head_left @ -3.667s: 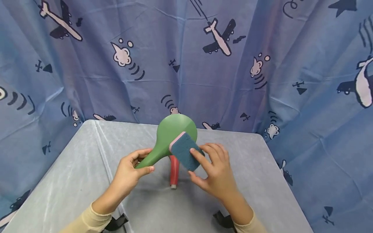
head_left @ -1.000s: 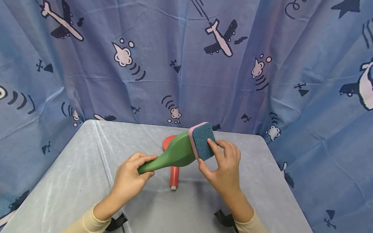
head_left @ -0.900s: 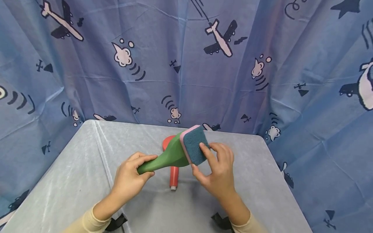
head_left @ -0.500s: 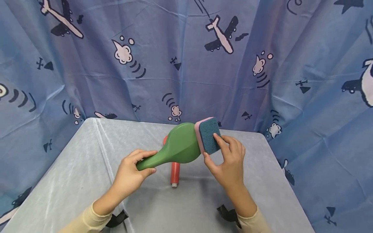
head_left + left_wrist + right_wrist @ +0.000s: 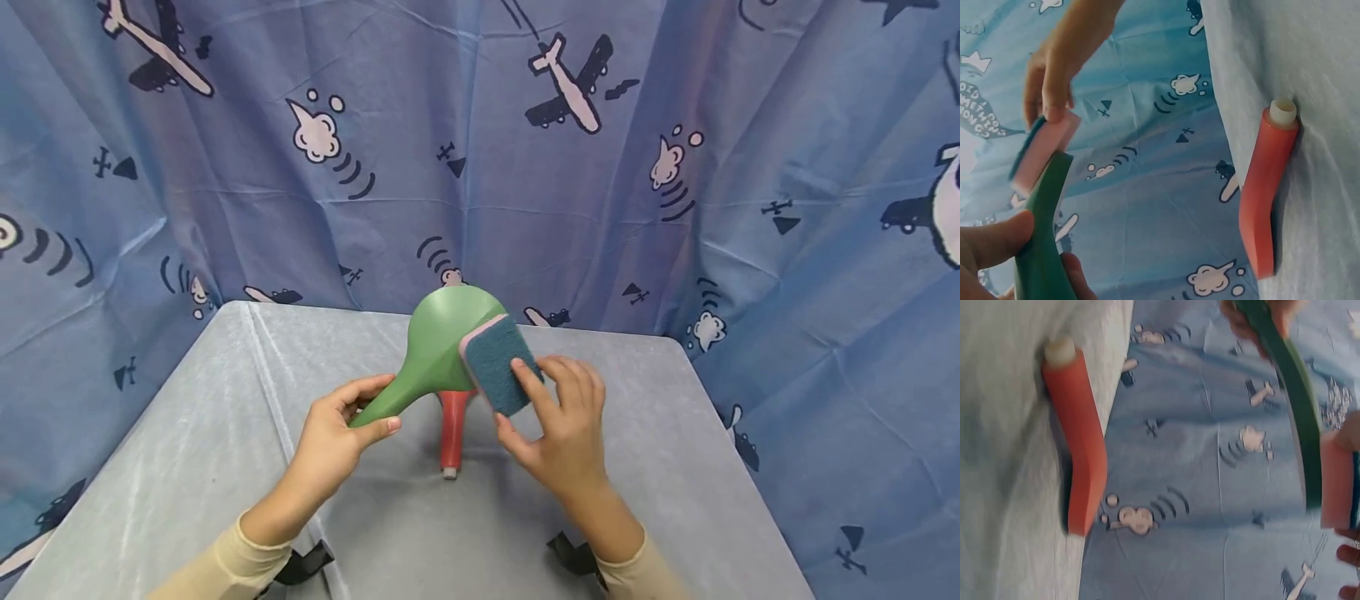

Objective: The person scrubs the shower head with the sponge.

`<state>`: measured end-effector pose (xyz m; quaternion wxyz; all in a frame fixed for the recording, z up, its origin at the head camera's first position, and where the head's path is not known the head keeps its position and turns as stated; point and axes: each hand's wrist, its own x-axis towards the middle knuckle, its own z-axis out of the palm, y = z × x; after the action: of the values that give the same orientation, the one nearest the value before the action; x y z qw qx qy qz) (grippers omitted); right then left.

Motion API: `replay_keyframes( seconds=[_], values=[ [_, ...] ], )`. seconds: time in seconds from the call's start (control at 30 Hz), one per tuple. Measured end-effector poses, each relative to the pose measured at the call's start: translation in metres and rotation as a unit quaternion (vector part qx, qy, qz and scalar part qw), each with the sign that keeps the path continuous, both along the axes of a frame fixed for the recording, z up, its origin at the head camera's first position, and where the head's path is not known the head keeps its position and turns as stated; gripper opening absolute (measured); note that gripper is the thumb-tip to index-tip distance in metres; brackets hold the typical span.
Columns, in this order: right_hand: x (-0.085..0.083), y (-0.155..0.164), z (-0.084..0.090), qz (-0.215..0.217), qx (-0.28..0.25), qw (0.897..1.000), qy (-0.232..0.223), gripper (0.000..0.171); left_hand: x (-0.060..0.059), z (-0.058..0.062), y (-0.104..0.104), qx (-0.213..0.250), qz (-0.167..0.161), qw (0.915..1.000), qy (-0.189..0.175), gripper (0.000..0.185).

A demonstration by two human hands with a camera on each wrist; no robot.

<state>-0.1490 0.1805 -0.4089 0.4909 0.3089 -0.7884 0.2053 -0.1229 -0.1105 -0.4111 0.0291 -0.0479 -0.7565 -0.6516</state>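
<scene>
My left hand (image 5: 330, 437) grips the handle of a green shower head (image 5: 438, 329), holding it up over the table with its smooth round back towards me. In my right hand (image 5: 562, 429) is a sponge (image 5: 501, 367), blue-green on the outer side and pink on the other, pinched between thumb and fingers. The sponge overlaps the right side of the green head. From the right wrist view, its pink side (image 5: 1336, 481) lies right against the green shell (image 5: 1300, 406). A red shower head (image 5: 452, 429) rests on the table behind, its round end mostly hidden by the green one.
A pale grey cloth covers the table (image 5: 195, 450). Behind it and on both sides hangs a blue curtain (image 5: 390, 167) printed with airplanes and clouds. Black straps (image 5: 303, 564) sit at both wrists, below cream sleeves (image 5: 232, 562).
Over the last second the sponge swings to the right edge of the green shower head, then back left and down across it. The green head turns and tips upward; the red one stays put.
</scene>
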Motion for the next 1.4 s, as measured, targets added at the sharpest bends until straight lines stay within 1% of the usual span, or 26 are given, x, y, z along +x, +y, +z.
replay_keyframes(
  seconds=[0.07, 0.1, 0.17, 0.23, 0.3, 0.37, 0.4, 0.47, 0.53, 0.6, 0.63, 0.67, 0.73, 0.83, 0.9, 0.97, 1.1, 1.17, 1.2, 1.27, 1.4],
  values=[
    [-0.003, 0.005, 0.001, -0.014, -0.032, 0.999, -0.022, 0.053, -0.001, 0.0, 0.001, 0.014, -0.001, 0.9999, -0.004, 0.055],
    [-0.003, 0.006, 0.001, -0.016, -0.04, 0.999, -0.027, 0.054, -0.001, -0.001, 0.001, 0.02, -0.001, 0.9998, -0.006, 0.055],
    [-0.003, 0.004, 0.0, -0.005, -0.041, 0.999, -0.022, 0.053, -0.001, 0.0, 0.002, 0.032, -0.003, 0.9994, -0.014, 0.055],
    [-0.001, -0.001, -0.003, 0.016, -0.014, 1.0, 0.0, 0.053, -0.001, 0.0, 0.003, 0.048, -0.004, 0.9985, -0.026, 0.055],
    [0.001, -0.008, -0.006, 0.033, 0.029, 0.998, 0.035, 0.053, -0.001, 0.0, 0.005, 0.068, -0.008, 0.9967, -0.044, 0.054],
    [0.003, -0.012, -0.007, 0.037, 0.059, 0.995, 0.065, 0.051, -0.001, -0.001, 0.007, 0.092, -0.015, 0.9936, -0.064, 0.053],
    [0.003, -0.013, -0.008, 0.033, 0.064, 0.995, 0.075, 0.05, -0.001, -0.001, 0.008, 0.103, -0.02, 0.9918, -0.073, 0.053],
    [0.002, -0.011, -0.007, 0.016, 0.051, 0.995, 0.083, 0.048, -0.001, -0.001, 0.01, 0.125, -0.032, 0.9874, -0.092, 0.052],
    [-0.001, -0.008, -0.006, -0.001, 0.018, 0.997, 0.078, 0.047, 0.0, -0.001, 0.011, 0.141, -0.046, 0.9832, -0.106, 0.051],
    [-0.002, -0.006, -0.006, -0.01, -0.006, 0.997, 0.074, 0.046, 0.0, -0.001, 0.011, 0.151, -0.059, 0.9798, -0.117, 0.051],
    [-0.002, -0.007, -0.007, -0.011, -0.009, 0.997, 0.077, 0.046, 0.0, -0.002, 0.01, 0.155, -0.064, 0.9781, -0.124, 0.051],
    [-0.003, -0.008, -0.008, -0.009, -0.005, 0.996, 0.084, 0.046, 0.001, -0.002, 0.01, 0.155, -0.07, 0.9768, -0.13, 0.051],
    [-0.002, -0.012, -0.012, 0.0, 0.024, 0.994, 0.103, 0.046, 0.001, -0.003, 0.01, 0.156, -0.081, 0.974, -0.143, 0.05],
    [-0.002, -0.018, -0.017, 0.01, 0.082, 0.987, 0.138, 0.046, 0.001, -0.004, 0.009, 0.16, -0.105, 0.9684, -0.16, 0.05],
    [-0.002, -0.017, -0.018, 0.007, 0.098, 0.983, 0.153, 0.045, 0.002, -0.004, 0.009, 0.167, -0.125, 0.963, -0.17, 0.051],
    [-0.003, -0.012, -0.014, -0.005, 0.076, 0.985, 0.156, 0.044, 0.003, -0.003, 0.008, 0.176, -0.145, 0.9574, -0.177, 0.05],
    [-0.004, -0.003, -0.005, -0.026, -0.003, 0.991, 0.131, 0.041, 0.004, 0.0, 0.007, 0.184, -0.176, 0.9498, -0.182, 0.048],
    [-0.003, -0.002, -0.003, -0.026, -0.016, 0.992, 0.126, 0.041, 0.004, 0.001, 0.006, 0.185, -0.186, 0.9474, -0.183, 0.047],
    [-0.003, -0.003, -0.003, -0.022, -0.011, 0.991, 0.13, 0.041, 0.004, 0.001, 0.005, 0.186, -0.191, 0.9462, -0.183, 0.046],
    [-0.001, -0.006, -0.004, -0.007, 0.02, 0.989, 0.149, 0.041, 0.005, 0.001, 0.005, 0.189, -0.201, 0.9432, -0.186, 0.046],
    [0.002, -0.014, -0.007, 0.025, 0.101, 0.977, 0.188, 0.042, 0.006, -0.001, 0.006, 0.197, -0.22, 0.9372, -0.186, 0.05]
  ],
)
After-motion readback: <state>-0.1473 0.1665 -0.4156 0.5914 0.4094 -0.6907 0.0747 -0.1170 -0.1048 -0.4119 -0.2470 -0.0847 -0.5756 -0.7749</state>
